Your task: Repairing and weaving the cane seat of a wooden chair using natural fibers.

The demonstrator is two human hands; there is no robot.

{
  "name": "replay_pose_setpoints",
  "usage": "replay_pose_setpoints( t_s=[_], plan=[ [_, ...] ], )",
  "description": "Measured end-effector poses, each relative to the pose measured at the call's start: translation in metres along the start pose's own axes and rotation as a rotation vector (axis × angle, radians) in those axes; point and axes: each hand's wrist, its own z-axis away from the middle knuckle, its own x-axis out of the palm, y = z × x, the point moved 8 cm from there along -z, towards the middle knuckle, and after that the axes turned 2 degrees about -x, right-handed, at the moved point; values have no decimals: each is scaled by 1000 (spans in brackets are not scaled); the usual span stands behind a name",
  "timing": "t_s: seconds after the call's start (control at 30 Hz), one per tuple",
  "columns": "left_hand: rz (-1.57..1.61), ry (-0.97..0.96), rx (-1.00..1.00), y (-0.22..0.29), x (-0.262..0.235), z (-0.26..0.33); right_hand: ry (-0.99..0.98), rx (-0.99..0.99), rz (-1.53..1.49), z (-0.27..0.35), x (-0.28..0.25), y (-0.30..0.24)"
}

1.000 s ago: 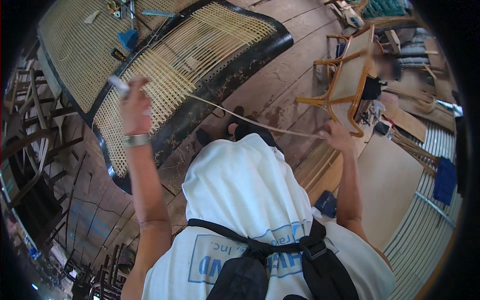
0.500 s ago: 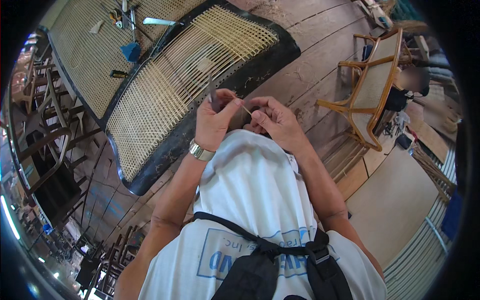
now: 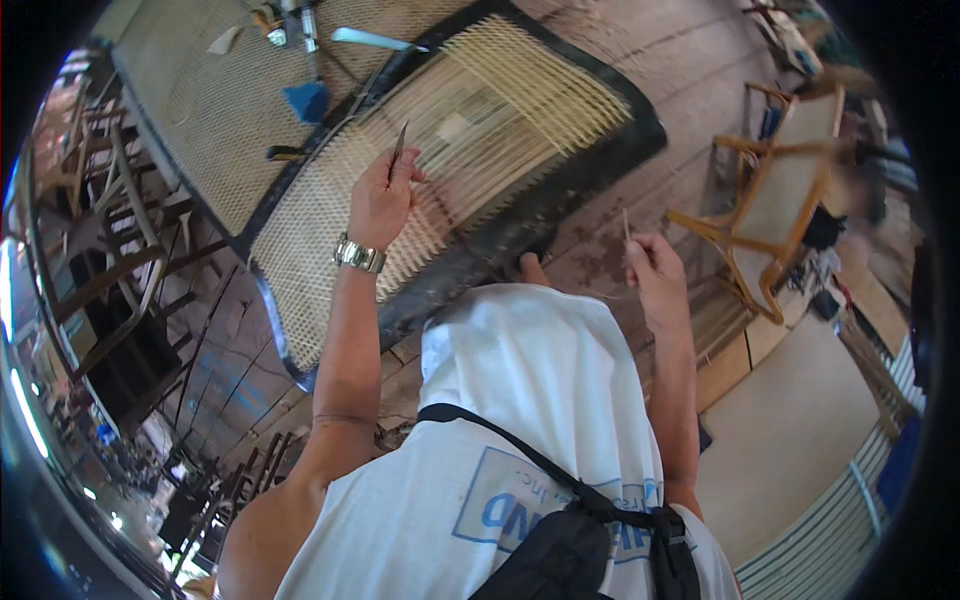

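Blue lump (image 3: 306,101), pale scrap (image 3: 224,40) and tools (image 3: 308,28) on the cane-mesh panel (image 3: 205,125).

The left arm (image 3: 347,335) reached past the panel's near edge (image 3: 510,228), the left hand (image 3: 382,205) curled in a grip; the right hand (image 3: 656,272), well apart, pinched thumb toward fingers.

straw-yellow cane webbing (image 3: 320,250) was crisscrossed, its rim (image 3: 645,138) was black, wristwatch (image 3: 358,255) was silver, shirt (image 3: 520,350) was white with blue print (image 3: 498,510), carrying strap (image 3: 500,433) was black, rattan chair (image 3: 742,239) was orange-brown

Soft light — glare far left, bent edges, seemingly blurred.
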Motion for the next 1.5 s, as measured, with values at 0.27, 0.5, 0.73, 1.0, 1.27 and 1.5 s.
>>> replay_pose_setpoints(
  t_s=[0.27,0.5,0.73,1.0,1.27,1.5],
  plan=[
    [-522,261,117,-28,-62,-47,-53,34,-81,-23,68,-35],
    [-421,558,465,-16,-74,-104,-61,25,-23,-30,86,-37],
    [-821,752,361,-34,-89,-156,-51,62,-33,-36,79,-42],
    [-278,179,532,20,13,-79,30,57,24,-42,64,-39],
    [-111,-234,314,58,98,-20,38,-29,121,-53,74,-46],
    [-394,-275,487,61,116,-13,39,-32,229,-61,88,-61]
  ],
)
